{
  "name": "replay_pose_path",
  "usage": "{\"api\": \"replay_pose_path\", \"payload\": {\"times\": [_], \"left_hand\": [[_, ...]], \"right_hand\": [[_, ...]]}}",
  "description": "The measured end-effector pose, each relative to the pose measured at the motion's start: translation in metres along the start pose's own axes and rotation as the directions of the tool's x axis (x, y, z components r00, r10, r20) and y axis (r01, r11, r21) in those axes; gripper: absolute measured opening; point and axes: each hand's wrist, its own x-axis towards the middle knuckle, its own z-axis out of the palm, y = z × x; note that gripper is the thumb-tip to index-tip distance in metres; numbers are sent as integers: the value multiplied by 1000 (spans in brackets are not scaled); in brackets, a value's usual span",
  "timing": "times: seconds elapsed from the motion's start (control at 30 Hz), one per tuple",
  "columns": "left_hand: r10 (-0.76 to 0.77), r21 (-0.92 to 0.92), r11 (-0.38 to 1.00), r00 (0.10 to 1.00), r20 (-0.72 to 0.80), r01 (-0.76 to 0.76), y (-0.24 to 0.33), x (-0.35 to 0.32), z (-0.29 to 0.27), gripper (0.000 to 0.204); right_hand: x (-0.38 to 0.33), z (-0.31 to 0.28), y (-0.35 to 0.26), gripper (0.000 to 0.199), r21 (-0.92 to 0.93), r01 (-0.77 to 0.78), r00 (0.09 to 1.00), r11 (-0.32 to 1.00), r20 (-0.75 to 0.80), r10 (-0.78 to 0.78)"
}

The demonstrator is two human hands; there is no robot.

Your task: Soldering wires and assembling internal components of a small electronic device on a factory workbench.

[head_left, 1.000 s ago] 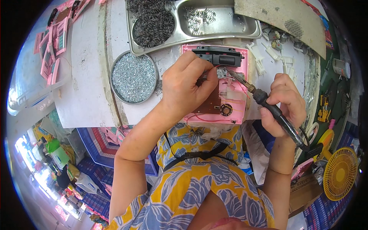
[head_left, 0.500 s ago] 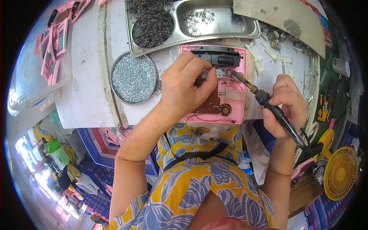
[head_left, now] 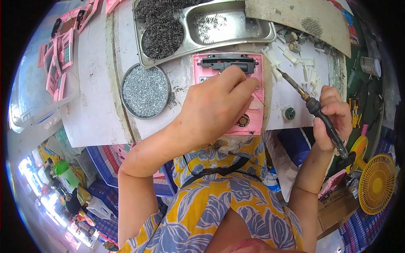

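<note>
My right hand grips a soldering iron by its black handle, the tip pointing up and left beside the pink housing. My left hand reaches across the pink plastic housing, fingertips pressed together near its right side; what they pinch is hidden. A black plastic mechanism lies along the housing's far end. Below my left fingers show a small round speaker and thin red and yellow wires. Most of the housing's inside is covered by that hand. A small spool of solder stands right of the housing.
A round dish of small metal screws sits to the left. Beyond the housing, a steel tray holds dark springs. White plastic pieces lie at right, near a board. Pink housings are stacked far left; a yellow fan is at lower right.
The soldering iron has moved right, off the housing. My left hand has shifted right and nearer, covering more of the housing. The solder spool, hidden before, now shows.
</note>
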Motion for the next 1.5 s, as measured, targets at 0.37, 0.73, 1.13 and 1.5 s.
{"api": "replay_pose_path", "payload": {"times": [0.37,0.73,1.13,1.5], "left_hand": [[-102,-304,947,995,20,103,-14,20,0,18],[27,194,981,1000,10,-29,-5,20,13,14],[39,153,987,999,28,-43,-9,19,15,16],[50,156,986,999,20,-53,-10,18,17,15]], "right_hand": [[-10,-9,3,28,-16,-20,1000,1000,-8,20],[-12,-4,2,26,-42,-51,998,998,21,52],[-16,10,7,24,-88,-52,996,995,63,57],[-14,14,7,23,-102,-54,994,993,90,63]]}}
